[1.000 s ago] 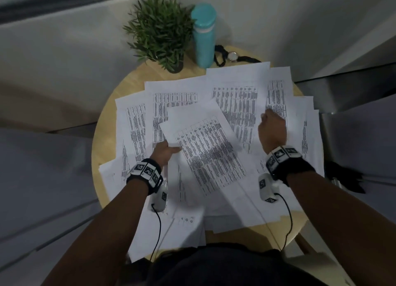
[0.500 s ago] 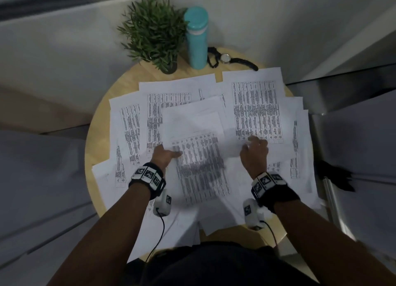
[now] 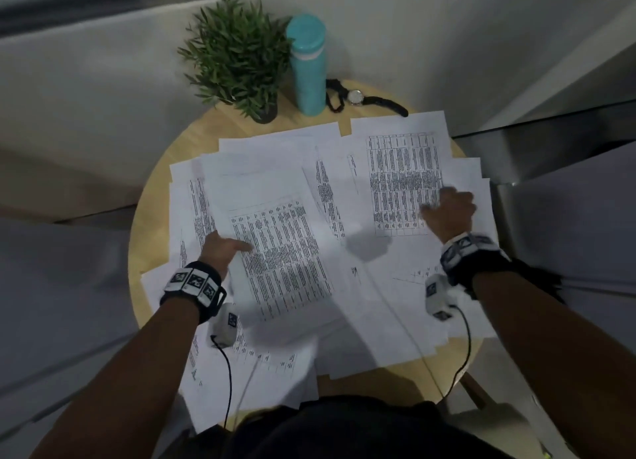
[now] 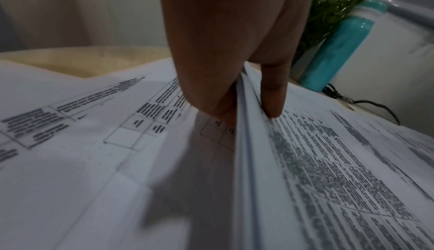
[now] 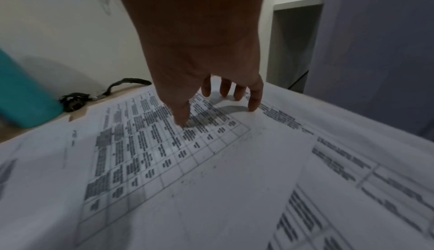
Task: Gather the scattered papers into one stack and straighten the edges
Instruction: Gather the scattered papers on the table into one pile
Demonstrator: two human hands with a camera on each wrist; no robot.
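Observation:
Several white printed sheets lie scattered and overlapping on a round wooden table (image 3: 151, 217). My left hand (image 3: 223, 248) pinches the left edge of a thin bundle of sheets (image 3: 285, 252) near the middle; the left wrist view shows the thumb (image 4: 272, 96) on top of the bundle's edge (image 4: 246, 142) and the fingers under it. My right hand (image 3: 447, 211) is at the right, its spread fingertips (image 5: 252, 103) and thumb pressing down on a sheet with a table print (image 3: 402, 183) (image 5: 164, 152). More sheets hang over the table's near edge (image 3: 223, 389).
At the table's far edge stand a small potted plant (image 3: 237, 56) and a teal bottle (image 3: 308, 66), with a wristwatch (image 3: 358, 98) lying beside them. A grey surface (image 3: 568, 183) adjoins the table on the right. My dark-clothed body is at the near edge.
My right hand slid a tabled sheet toward the middle, then moved back out to the right onto that sheet. The left hand kept its hold on the central bundle, which turned straighter.

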